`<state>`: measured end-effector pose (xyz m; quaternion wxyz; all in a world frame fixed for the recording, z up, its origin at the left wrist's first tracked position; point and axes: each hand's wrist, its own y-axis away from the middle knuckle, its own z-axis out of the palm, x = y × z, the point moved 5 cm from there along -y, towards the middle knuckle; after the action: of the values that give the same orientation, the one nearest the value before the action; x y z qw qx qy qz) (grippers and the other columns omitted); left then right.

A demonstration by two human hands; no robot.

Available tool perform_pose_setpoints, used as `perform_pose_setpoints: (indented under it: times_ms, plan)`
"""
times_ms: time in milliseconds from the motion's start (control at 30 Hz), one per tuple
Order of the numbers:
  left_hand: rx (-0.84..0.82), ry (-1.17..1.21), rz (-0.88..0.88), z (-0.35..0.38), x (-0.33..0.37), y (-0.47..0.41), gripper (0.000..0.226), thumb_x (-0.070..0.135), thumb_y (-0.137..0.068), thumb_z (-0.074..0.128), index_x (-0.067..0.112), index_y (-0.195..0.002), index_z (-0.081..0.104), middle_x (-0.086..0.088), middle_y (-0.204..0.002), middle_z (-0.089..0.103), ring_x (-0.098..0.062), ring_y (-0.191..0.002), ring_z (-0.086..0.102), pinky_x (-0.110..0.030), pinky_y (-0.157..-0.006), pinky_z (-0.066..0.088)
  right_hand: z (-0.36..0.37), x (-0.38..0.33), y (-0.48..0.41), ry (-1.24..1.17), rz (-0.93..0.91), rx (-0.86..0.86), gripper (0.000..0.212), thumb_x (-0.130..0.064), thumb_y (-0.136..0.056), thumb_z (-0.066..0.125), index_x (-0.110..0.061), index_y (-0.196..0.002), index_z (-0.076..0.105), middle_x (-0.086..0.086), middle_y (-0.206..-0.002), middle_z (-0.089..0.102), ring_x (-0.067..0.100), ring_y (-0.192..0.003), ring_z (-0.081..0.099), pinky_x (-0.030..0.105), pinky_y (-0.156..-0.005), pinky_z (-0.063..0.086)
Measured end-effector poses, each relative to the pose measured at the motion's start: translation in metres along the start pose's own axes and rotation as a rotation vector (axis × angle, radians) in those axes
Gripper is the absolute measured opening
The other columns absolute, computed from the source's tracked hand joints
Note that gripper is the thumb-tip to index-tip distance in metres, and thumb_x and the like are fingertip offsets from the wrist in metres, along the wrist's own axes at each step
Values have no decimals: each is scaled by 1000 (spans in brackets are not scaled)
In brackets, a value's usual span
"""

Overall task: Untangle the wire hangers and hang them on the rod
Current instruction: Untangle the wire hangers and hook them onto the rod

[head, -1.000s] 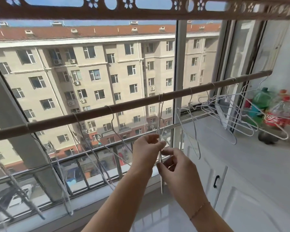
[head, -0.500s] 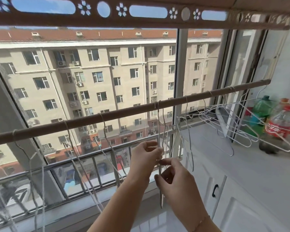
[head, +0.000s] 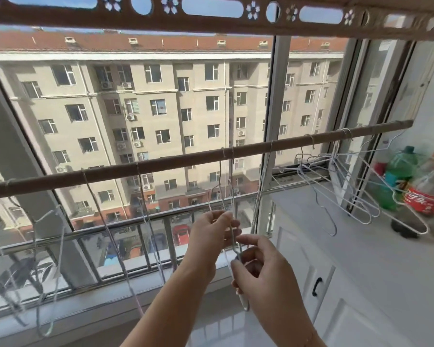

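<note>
Untangling is underway: left hand (head: pixel 211 230) and right hand (head: pixel 259 271) each pinch wires of seemingly 2 interlocked wire hangers (head: pixel 232 186) hooked on the rod (head: pixel 161 164); next, ease them apart sideways.

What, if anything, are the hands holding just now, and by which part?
Both pinch the wire hangers hooked on the rod: left hand on the wires midway down, right hand lower, just above the bottom bend.

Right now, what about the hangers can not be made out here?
Head view: where the held hangers cross, hidden by the left hand and right hand.
Head view: count of the far-left hangers, blurred and cut by the edge.
Head view: count in the right bunch, overlapping wires.
</note>
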<state>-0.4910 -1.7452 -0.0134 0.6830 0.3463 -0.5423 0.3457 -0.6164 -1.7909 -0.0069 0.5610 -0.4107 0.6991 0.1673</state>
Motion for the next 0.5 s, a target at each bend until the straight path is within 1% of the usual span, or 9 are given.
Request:
perform_pose_setpoints:
  times_ms: [67, 133, 200, 267, 333, 400, 500]
  plan:
    - [-34, -7, -22, 3, -2, 1, 21, 23, -93, 53, 6, -103, 62, -8, -94, 74, -20, -84, 70, -28, -69, 53, -2, 2, -1, -45, -2, -2, 29, -12, -80, 66, -35, -96, 58, 5, -72, 65, 18, -60, 66, 36, -65, 57]
    - [-40, -43, -13, 4, -3, 0, 20, 24, -93, 53, 10, -101, 65, -3, -90, 76, -18, -89, 70, -31, -78, 52, 0, 6, -3, -88, 14, -34, 28, -10, -82, 65, -33, -96, 58, 5, -70, 65, 20, -59, 66, 36, -64, 57]
    - [6, -77, 20, 1, -2, -1, 17, 22, -92, 55, 12, -98, 67, 0, -84, 76, -16, -86, 69, -33, -82, 51, 6, 10, -8, -146, 47, -82, 27, -7, -84, 62, -31, -97, 58, 5, -67, 64, 17, -54, 64, 32, -57, 55]
    - [69, -86, 34, -4, 0, -2, 15, 19, -91, 57, 12, -94, 69, 0, -75, 75, -16, -76, 66, -33, -79, 52, 13, 14, -12, -184, 62, -117, 25, -7, -86, 58, -30, -96, 59, 4, -65, 65, 12, -50, 61, 23, -51, 49]
    - [96, -72, 34, -7, 2, -3, 15, 18, -91, 57, 10, -91, 70, -1, -68, 70, -18, -69, 62, -32, -72, 51, 17, 16, -18, -192, 46, -120, 23, -8, -87, 57, -30, -95, 61, 3, -62, 66, 8, -47, 58, 17, -48, 44]
    - [121, -58, 41, -8, 6, -5, 15, 17, -91, 57, 10, -86, 70, -1, -64, 66, -19, -65, 60, -31, -68, 50, 20, 15, -24, -223, 24, -108, 23, -8, -87, 56, -27, -98, 63, 2, -59, 64, 9, -46, 56, 19, -48, 46]
    - [166, -22, 64, -12, 16, -10, 16, 15, -92, 56, 10, -82, 68, -2, -62, 65, -15, -57, 56, -28, -63, 49, 23, 10, -36, -242, -39, -94, 25, -9, -88, 56, -29, -101, 65, 1, -57, 60, 9, -46, 54, 20, -48, 46]
